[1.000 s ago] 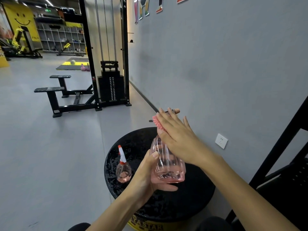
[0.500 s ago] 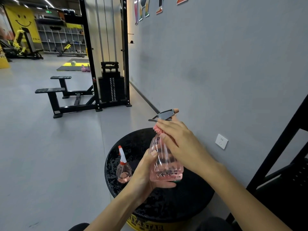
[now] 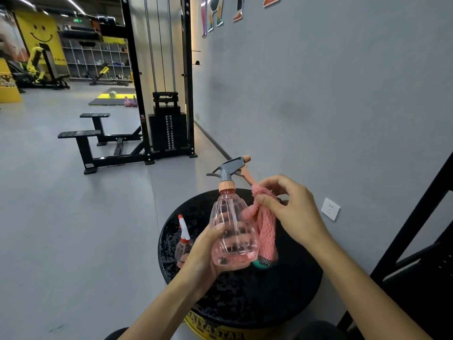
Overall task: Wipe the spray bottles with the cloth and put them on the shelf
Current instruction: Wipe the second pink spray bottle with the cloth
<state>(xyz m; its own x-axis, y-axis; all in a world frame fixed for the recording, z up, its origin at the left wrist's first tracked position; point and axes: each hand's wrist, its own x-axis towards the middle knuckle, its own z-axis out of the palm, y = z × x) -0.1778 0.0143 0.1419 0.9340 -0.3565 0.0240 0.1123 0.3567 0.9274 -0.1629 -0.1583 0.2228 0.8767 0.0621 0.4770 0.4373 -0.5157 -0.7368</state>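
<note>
Grips: the left grip [image 3: 206, 253] is wrapped round the lower body of the large spray bottle [image 3: 232, 224], thumb on the near face, fingers showing through the clear plastic from behind. The right grip [image 3: 291, 209] pinches the upper end of the cloth [image 3: 267, 231] between thumb and curled fingers.
Cloth: pink ribbed knit with a teal and black-speckled end at the bottom. It hangs from the pinch down the bottle's right side, touching it.
Bottle position: held in the air above the desk [image 3: 257, 295], between the two grips.
Desk: round, with a black speckled top and a yellow side bearing lettering. The small spray bottle [image 3: 183, 241] stands upright on its left part, partly hidden by the left grip.
Room: a gym with a grey floor [image 3: 61, 217]. The grey wall [image 3: 318, 94] on the right carries a white socket [image 3: 330, 208]. A black cable machine [image 3: 164, 119] stands by that wall, a black bench [image 3: 81, 134] beside it. A black frame [image 3: 416, 217] rises at the right edge.
Bottle axis: long axis near vertical, head up, leaning slightly. The nozzle points right and away, toward the wall, and the trigger lever slants down toward the right grip.
Bottle look: clear pink, ribbed, pear-shaped body, peach collar, grey head, orange nozzle tip.
</note>
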